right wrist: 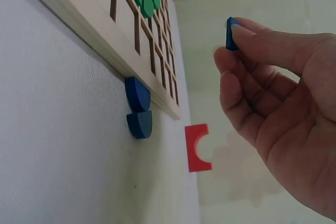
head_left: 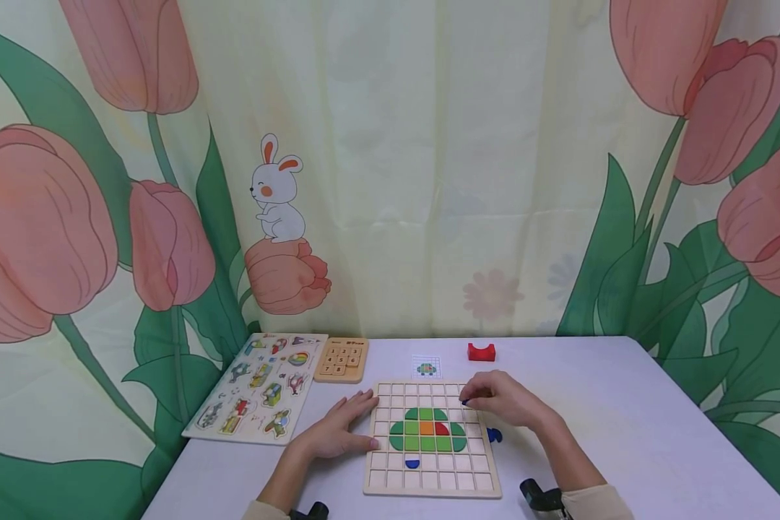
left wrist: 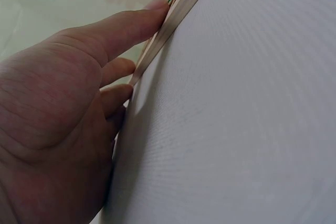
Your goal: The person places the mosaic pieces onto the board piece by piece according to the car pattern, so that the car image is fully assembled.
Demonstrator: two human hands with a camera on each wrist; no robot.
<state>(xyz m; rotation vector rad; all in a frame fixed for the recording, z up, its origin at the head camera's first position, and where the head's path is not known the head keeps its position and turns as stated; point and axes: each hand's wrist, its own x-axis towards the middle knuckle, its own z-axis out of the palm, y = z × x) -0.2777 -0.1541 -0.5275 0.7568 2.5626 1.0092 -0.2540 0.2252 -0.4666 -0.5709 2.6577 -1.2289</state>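
A wooden grid board (head_left: 432, 494) lies flat, with green, orange and red pieces set in its middle cells. Lower on the grid is a blue half-round piece (head_left: 412, 464). My left hand (head_left: 334, 431) rests along the board's left edge, thumb and fingers extended against the rim. Between thumb and index finger, my right hand (head_left: 505, 399) pinches a small blue piece (right wrist: 229, 34) above the board's upper right part. Two more blue pieces (right wrist: 138, 97) lie side by side on the table by the board's right edge.
Behind the board lie a small pattern card (head_left: 426, 367) and a red block with a curved notch (head_left: 482, 352). To the left are a wooden number puzzle (head_left: 341, 360) and a large picture board (head_left: 253, 393). A printed curtain (head_left: 390, 217) hangs behind the white table.
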